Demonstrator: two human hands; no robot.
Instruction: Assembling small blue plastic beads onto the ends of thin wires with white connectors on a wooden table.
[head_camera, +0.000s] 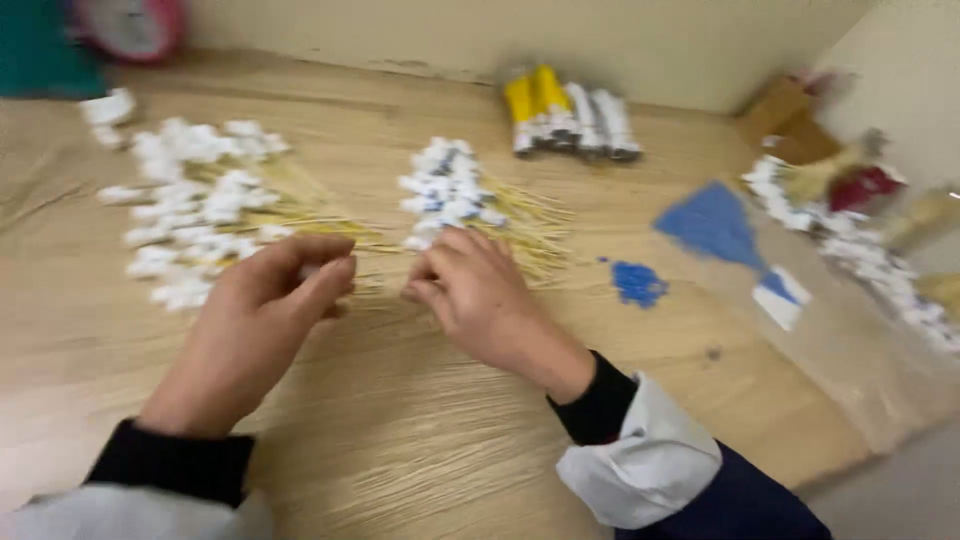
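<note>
Left hand (262, 318) fingers curled, pinching thin yellow sticks (365, 262) at the white-tipped pile (195, 205); blur hides the exact grip. Right hand (478, 295) curled on the sticks' other end, by the blue-and-white-tipped bundle (450, 192). All on wooden table (400, 420). Yellow and white tubes (570, 120) behind, blue bits (638, 283) right

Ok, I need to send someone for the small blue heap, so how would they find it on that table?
Start at the wooden table and look past the right hand, toward the large blue triangular sheet. The small blue heap lies between them, loose and crumbly, unlike the flat sheet or the white-tipped sticks.
</note>
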